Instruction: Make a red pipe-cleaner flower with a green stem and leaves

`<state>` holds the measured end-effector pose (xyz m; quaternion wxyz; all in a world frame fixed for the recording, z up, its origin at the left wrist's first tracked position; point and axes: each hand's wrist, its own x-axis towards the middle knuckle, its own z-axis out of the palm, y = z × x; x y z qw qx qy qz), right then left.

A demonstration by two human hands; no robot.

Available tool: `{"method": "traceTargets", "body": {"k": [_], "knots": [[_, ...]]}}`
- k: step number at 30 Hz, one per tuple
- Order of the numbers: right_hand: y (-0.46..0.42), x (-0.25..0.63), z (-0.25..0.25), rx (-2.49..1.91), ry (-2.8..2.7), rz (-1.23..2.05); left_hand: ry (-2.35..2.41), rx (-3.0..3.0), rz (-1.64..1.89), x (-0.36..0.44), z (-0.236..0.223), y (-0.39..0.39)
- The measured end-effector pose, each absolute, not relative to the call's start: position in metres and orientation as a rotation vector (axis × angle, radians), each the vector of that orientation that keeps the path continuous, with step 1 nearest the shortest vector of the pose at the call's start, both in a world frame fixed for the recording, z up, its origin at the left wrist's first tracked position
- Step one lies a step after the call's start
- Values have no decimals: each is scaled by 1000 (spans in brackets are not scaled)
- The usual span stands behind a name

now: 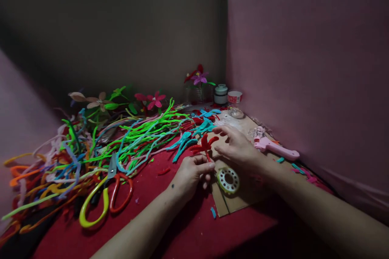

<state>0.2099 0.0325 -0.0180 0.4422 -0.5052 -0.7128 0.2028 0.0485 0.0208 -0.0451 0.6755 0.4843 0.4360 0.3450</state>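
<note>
My left hand (192,175) pinches a red pipe-cleaner flower (205,143) by its stem between thumb and fingers, petals pointing up and outward. My right hand (234,142) is close to the flower's right side, its fingers curved and apart; I cannot tell whether a fingertip touches a petal. Just below my hands, a tape roll (223,182) with a white perforated core lies on a cardboard sheet (243,201). Blue bent pipe-cleaner pieces (184,142) lie beyond my left hand.
Scissors (112,166) with yellow and red handles lie left on the red cloth (146,222). A large heap of coloured pipe cleaners (146,133) spreads behind them. Finished flowers (155,100), a lidded jar (221,94) and a pink-handled tool (278,148) stand or lie near the walls.
</note>
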Motion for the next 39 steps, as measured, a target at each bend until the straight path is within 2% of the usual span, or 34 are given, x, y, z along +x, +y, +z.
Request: {"method": "traceTargets", "body": {"k": [4, 8, 10, 13, 15, 17, 26, 39], "knots": [[54, 203, -25, -1173, -1789, 848, 971, 1114, 751, 48, -45, 21], [56, 200, -31, -1075, -1747, 907, 1073, 1244, 540, 30, -31, 22], [56, 200, -31, -1081, -1726, 927, 1311, 1429, 439, 16, -18, 25], [57, 200, -29, -1054, -1717, 985, 1598, 1839, 883, 0, 0, 37], [58, 199, -28, -1022, -1722, 1016, 1546, 2021, 967, 1, 6, 46], [58, 198, -26, -1003, -1733, 1012, 1406, 2071, 887, 10, 8, 54], [61, 199, -29, -986, -1811, 945, 1176, 1935, 661, 33, -5, 72], [62, 199, -36, -951, -1913, 798, 846, 2342, 720, 28, -11, 71]]}}
